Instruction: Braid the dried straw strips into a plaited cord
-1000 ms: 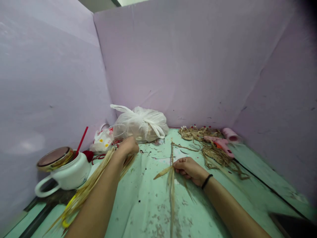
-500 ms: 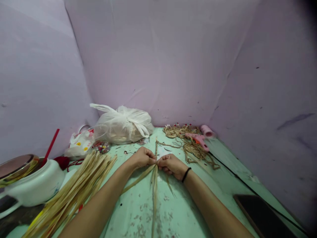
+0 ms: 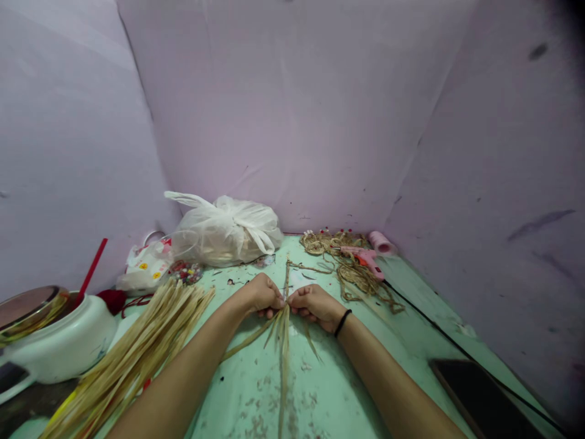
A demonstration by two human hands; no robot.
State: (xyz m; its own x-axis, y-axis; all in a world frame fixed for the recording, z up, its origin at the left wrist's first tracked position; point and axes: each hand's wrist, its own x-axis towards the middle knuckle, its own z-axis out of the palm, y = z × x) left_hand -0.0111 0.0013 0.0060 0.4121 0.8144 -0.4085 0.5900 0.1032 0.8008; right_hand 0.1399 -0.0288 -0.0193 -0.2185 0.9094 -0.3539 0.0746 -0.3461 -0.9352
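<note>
Several dry, straw-coloured fibre strips [image 3: 284,360] hang toward me from the near end of a thin braid [image 3: 287,277]. The braid runs away from me up the middle of the table. At their junction my left hand [image 3: 264,295] pinches the strips from the left, one strip trailing out beneath it. From the other side my right hand [image 3: 315,303], with a black band at the wrist, is closed on the strips too. Both sets of fingertips nearly meet, and they hide the crossing itself. A bundle of loose strips [image 3: 137,350] lies left of my left forearm.
A tied white plastic bag [image 3: 228,235] stands against the wall. Coiled braid [image 3: 359,274], a pink glue gun [image 3: 363,255] with a black cord, and a pink thread spool [image 3: 382,242] lie at back right. A dark phone-like slab [image 3: 479,396] is near right, a white pot [image 3: 64,341] at left.
The left fingers have shifted slightly, and more short strip ends now fan out below the pinch. My right hand keeps nearly the same place. The view has moved a little.
</note>
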